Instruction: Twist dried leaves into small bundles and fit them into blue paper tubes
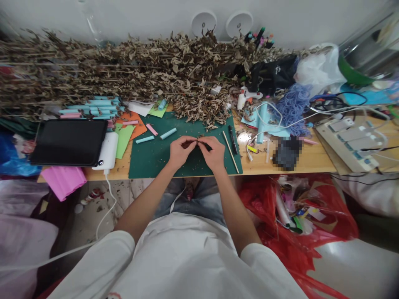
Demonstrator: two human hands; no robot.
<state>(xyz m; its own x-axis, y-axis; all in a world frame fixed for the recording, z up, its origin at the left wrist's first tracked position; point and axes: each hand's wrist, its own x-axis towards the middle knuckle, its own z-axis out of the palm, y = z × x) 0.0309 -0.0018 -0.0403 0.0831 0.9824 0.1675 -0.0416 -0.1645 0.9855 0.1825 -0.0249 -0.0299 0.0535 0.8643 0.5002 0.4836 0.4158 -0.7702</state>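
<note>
Over a green cutting mat (pixel 146 166), my left hand (pixel 181 150) and my right hand (pixel 213 152) meet fingertip to fingertip. Both are closed in a pinch on a small brown dried leaf (pixel 199 139), mostly hidden by the fingers. Just beyond them lies a heap of dried leaves (pixel 202 108), with crumbs scattered on the mat. Left of my hands are light blue paper rolls (pixel 168 133) and a pink paper roll (pixel 151 129). A thin wooden stick (pixel 230 152) and a black pen (pixel 232 140) lie to the right of my right hand.
Dried leafy stalks (pixel 124 66) fill the table's back. At left are a black tablet (pixel 69 142), a white power bank (pixel 107 151) and stacked blue rolls (pixel 93 108). At right are a glue gun (pixel 247 97), blue yarn (pixel 294 108), a power strip (pixel 349 141) and, below, a red bag (pixel 336 207).
</note>
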